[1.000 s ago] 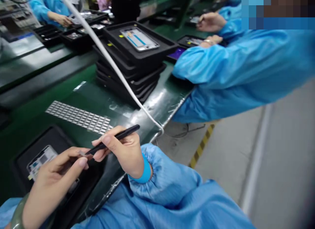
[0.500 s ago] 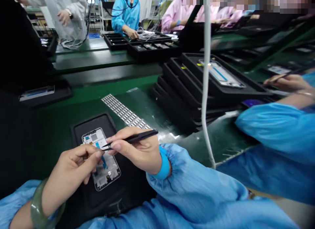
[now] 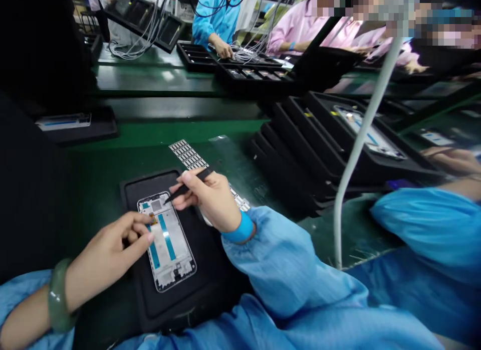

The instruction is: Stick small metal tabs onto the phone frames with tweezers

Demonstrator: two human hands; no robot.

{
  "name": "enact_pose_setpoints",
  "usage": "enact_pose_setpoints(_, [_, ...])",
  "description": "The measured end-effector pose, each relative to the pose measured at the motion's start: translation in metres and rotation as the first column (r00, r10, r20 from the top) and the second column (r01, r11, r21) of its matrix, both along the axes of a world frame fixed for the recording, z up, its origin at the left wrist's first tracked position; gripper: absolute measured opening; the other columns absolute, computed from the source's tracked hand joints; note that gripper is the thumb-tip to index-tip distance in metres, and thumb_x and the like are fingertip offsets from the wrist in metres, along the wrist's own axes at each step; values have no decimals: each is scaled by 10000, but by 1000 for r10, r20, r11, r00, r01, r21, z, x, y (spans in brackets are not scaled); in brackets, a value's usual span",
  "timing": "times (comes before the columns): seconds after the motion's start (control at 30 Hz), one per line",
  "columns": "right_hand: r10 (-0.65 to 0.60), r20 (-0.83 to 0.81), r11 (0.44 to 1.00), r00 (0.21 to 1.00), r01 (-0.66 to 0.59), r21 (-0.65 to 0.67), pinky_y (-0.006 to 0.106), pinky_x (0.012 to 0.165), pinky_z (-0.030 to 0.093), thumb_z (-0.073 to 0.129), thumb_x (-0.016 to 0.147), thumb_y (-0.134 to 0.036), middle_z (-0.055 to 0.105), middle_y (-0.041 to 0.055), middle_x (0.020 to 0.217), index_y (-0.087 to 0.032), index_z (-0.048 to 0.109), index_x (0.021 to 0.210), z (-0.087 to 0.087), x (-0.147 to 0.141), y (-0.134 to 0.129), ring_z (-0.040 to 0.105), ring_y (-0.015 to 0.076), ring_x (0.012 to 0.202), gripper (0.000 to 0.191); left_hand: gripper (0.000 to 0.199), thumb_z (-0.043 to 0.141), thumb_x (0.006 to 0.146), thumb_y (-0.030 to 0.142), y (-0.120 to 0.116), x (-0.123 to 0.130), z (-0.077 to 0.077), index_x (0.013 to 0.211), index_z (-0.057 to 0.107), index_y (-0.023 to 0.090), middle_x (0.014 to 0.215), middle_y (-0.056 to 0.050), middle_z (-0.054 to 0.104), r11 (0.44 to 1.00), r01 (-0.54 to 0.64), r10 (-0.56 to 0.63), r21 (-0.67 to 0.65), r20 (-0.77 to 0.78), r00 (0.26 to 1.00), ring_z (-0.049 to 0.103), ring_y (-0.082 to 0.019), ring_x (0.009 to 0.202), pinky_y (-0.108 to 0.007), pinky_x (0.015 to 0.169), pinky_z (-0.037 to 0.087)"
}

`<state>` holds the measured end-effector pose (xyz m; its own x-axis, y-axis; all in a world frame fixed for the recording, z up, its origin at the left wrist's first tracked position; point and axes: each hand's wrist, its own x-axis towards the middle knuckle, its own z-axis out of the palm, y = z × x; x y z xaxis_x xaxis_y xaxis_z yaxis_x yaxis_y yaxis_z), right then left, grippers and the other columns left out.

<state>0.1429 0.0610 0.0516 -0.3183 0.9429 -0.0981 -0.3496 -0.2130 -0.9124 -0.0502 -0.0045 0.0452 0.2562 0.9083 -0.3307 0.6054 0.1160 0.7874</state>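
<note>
My right hand (image 3: pixel 216 199) holds black tweezers (image 3: pixel 181 190), their tips over the upper right part of a phone frame (image 3: pixel 184 249). The frame lies face down or up, I cannot tell which, in a black tray (image 3: pixel 130 189). Two blue strips run along it, and a small orange-brown flex piece sits near its upper left. At the frame's left edge is my left hand (image 3: pixel 116 242), thumb and forefinger apart, with nothing visible between them. The forefinger reaches to the flex piece; whether it touches is unclear. A sheet of black-and-white labels (image 3: pixel 188 154) lies behind, partly hidden by my right hand.
Stacked black trays (image 3: pixel 296 159) stand at the right, a phone frame (image 3: pixel 372 132) in the top one. A white cable (image 3: pixel 353 169) hangs before them. Another tray (image 3: pixel 93 132) lies at the left. A co-worker's blue sleeve (image 3: pixel 428 224) is close on the right.
My left fingers have parted from their pinch at the tweezer tips. The tweezers have moved up over the frame's top end. The view has shifted, and a person at the back now holds a tilted tray.
</note>
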Motion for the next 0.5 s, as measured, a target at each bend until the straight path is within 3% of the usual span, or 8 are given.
enact_pose_setpoints(0.07, [28,-39,998,999,-30,-50,198,567,573,701,693,-364,672,10,734,-134,600,786,-11,-3,12,665,100,592,268,389,500,801,475,5,-8,-14,1079,503,205,1063,-85,586,931,28,47,365,-194,980,570,-215,964,-390,850,456])
enact_pose_setpoints(0.13, [76,-70,992,995,-83,-96,189,637,571,721,675,-322,666,2,752,-142,607,829,-22,-7,21,677,102,676,263,414,532,786,462,10,-14,-29,1104,493,199,1233,-117,505,811,153,65,564,-346,936,441,-278,1176,-474,979,353])
enact_pose_setpoints(0.2, [106,-64,986,992,-113,-126,189,658,568,728,665,-311,656,-8,739,-149,603,842,-32,-12,25,680,107,711,271,423,529,792,453,15,-18,-41,1122,477,195,1300,-126,463,760,255,27,598,-421,907,372,-290,1246,-507,1019,299])
enact_pose_setpoints(0.33, [96,48,990,994,-90,-112,197,595,566,745,634,-321,626,-38,652,-155,557,807,-44,-22,25,674,110,624,305,357,502,821,432,16,-19,-52,1096,468,208,1293,-113,484,787,300,-42,538,-439,898,396,-253,1240,-511,1037,274])
enact_pose_setpoints(0.5, [53,140,997,989,-45,-66,214,544,564,732,645,-352,598,-49,569,-162,501,795,-50,-28,22,668,129,562,335,344,509,820,414,15,-18,-52,1091,471,206,1309,-109,475,795,284,-37,536,-425,904,369,-238,1265,-498,1054,250])
